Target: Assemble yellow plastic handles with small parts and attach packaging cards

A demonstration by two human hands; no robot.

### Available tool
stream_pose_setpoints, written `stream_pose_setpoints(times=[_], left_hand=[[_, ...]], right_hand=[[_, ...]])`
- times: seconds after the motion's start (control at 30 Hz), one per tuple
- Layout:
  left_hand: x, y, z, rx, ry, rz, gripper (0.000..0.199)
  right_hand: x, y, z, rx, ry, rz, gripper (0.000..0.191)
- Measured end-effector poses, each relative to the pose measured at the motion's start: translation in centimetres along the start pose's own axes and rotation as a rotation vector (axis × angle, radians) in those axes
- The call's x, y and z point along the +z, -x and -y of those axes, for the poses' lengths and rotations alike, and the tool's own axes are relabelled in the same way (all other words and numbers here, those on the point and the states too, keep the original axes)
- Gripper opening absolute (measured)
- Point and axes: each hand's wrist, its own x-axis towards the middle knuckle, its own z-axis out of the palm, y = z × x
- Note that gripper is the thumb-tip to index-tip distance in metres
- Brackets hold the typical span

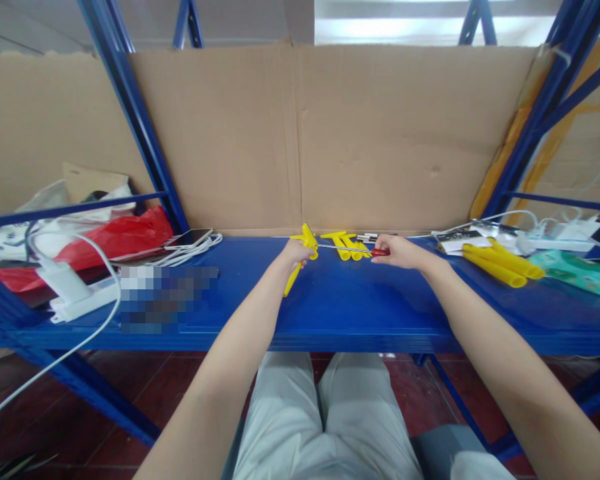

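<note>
My left hand (297,253) is closed around a yellow plastic piece (309,238), whose long part sticks out below the fingers. My right hand (395,252) grips the red handle of a screwdriver (380,253). Its metal shaft runs level to the left and reaches the yellow piece at my left hand; the exact contact of the tip is too small to tell. Between the hands, behind the shaft, several yellow T-shaped pieces (344,247) lie on the blue shelf table (350,300).
Yellow tubes (503,263) lie at the right, beside a green packet (575,272) and white cables. At the left are a red bag (115,240), a white power strip (85,300) and a phone (189,239). Cardboard (380,133) stands along the back between blue posts.
</note>
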Motion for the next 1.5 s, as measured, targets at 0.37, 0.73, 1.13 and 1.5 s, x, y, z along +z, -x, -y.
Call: stream_pose_setpoints(times=[0.37,0.73,1.13,1.5], left_hand=[[0.0,0.2,-0.1,0.002,-0.009,-0.004,0.011],[0.1,0.4,-0.2,-0.006,-0.007,-0.008,0.011],[0.2,0.3,-0.2,0.007,-0.043,-0.002,0.009],[0.2,0.1,0.1,0.023,-0.028,0.017,0.008]], right_hand=[[-0.3,-0.1,-0.6,-0.076,0.049,0.076,0.030],[0.1,0.0,-0.3,-0.020,-0.017,0.029,0.018],[0.2,0.0,-0.2,0.040,-0.007,0.019,0.024],[0.2,-0.3,-1.5,-0.064,-0.076,0.063,0.030]])
